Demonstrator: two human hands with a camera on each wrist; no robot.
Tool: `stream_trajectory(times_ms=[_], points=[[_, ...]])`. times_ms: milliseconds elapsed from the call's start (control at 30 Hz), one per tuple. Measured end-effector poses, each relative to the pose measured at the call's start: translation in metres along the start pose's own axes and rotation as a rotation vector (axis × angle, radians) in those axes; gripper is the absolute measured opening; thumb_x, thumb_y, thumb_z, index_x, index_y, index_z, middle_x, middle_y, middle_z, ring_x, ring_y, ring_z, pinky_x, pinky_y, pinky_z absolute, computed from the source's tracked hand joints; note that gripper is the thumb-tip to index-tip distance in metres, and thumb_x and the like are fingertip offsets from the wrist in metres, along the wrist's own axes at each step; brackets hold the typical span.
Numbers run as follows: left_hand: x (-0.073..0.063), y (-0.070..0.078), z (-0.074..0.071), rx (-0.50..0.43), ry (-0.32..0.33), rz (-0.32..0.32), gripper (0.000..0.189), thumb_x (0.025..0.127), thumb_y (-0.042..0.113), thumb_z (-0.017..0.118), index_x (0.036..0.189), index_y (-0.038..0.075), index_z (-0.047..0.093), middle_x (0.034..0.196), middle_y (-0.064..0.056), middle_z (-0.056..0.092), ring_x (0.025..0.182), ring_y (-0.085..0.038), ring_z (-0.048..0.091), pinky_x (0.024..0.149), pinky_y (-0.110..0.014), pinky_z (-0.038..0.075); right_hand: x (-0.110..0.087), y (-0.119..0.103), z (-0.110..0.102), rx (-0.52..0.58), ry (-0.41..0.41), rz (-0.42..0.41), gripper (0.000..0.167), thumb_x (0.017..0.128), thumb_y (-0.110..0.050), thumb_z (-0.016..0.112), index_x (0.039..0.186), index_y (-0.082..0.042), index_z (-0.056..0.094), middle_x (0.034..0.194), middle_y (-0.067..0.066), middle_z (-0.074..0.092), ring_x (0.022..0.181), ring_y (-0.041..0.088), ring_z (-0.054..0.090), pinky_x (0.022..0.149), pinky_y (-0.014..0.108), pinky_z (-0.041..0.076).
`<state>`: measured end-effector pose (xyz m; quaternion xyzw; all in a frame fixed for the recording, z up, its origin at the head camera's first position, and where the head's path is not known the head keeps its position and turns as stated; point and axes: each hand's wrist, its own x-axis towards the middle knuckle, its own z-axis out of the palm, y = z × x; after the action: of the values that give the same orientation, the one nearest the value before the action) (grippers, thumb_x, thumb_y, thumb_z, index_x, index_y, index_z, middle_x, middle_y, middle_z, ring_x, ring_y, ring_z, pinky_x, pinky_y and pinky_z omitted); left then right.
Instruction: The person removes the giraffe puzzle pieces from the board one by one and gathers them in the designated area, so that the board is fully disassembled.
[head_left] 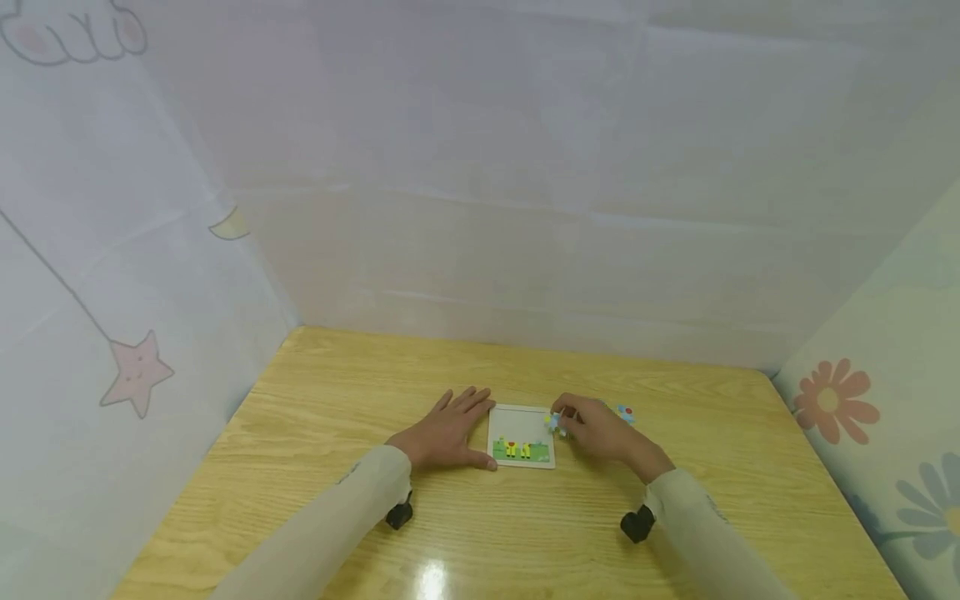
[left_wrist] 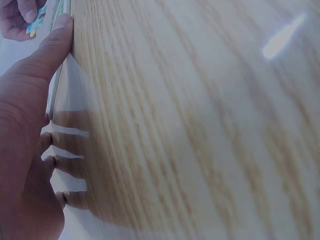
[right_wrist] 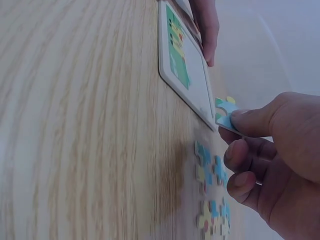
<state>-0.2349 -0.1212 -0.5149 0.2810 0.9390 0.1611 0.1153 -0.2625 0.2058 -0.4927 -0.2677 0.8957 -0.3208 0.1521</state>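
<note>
Puzzle piece (right_wrist: 224, 108), pinched in the grip of the right hand (head_left: 600, 429) at the right edge of the tray (head_left: 517, 422), looks light, stiff and thin, likely best held near its middle. The left hand (head_left: 448, 435), fingers outstretched, rests at the tray's left edge.

two hands (head_left: 444, 437), one tray (head_left: 517, 423), one held puzzle piece (right_wrist: 225, 114), at least four loose pieces (right_wrist: 205, 218), two sleeves (head_left: 322, 521), one table (head_left: 517, 533)
</note>
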Motion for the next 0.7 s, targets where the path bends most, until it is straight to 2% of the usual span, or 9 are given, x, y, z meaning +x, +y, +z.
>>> stream_trajectory(times_ms=[233, 467, 700], points=[[-0.001, 0.002, -0.001, -0.003, 0.005, -0.001, 0.112, 0.089, 0.079, 0.066, 0.171, 0.014, 0.025, 0.181, -0.007, 0.016, 0.17, -0.033, 0.013, 0.137, -0.064, 0.008, -0.01, 0.014, -0.011, 0.0, 0.024, 0.025, 0.023, 0.112, -0.014, 0.055, 0.131, -0.008, 0.066, 0.114, 0.007, 0.072, 0.09, 0.014, 0.064, 0.08, 0.032, 0.054], [-0.001, 0.002, -0.001, 0.0, 0.003, -0.004, 0.112, 0.089, 0.078, 0.067, 0.171, 0.014, 0.026, 0.181, -0.008, 0.016, 0.17, -0.034, 0.012, 0.137, -0.064, 0.008, -0.021, 0.029, -0.022, 0.006, 0.043, -0.008, 0.023, 0.111, -0.01, 0.053, 0.13, -0.002, 0.065, 0.108, 0.011, 0.072, 0.083, 0.017, 0.065, 0.069, 0.025, 0.055], [0.0, 0.001, 0.0, 0.009, -0.004, -0.01, 0.112, 0.089, 0.079, 0.066, 0.172, 0.016, 0.024, 0.182, -0.005, 0.014, 0.17, -0.032, 0.011, 0.137, -0.062, 0.007, -0.035, 0.041, -0.032, -0.019, 0.071, 0.027, 0.022, 0.11, -0.01, 0.056, 0.127, -0.003, 0.068, 0.108, 0.009, 0.073, 0.087, 0.013, 0.064, 0.073, 0.025, 0.055]])
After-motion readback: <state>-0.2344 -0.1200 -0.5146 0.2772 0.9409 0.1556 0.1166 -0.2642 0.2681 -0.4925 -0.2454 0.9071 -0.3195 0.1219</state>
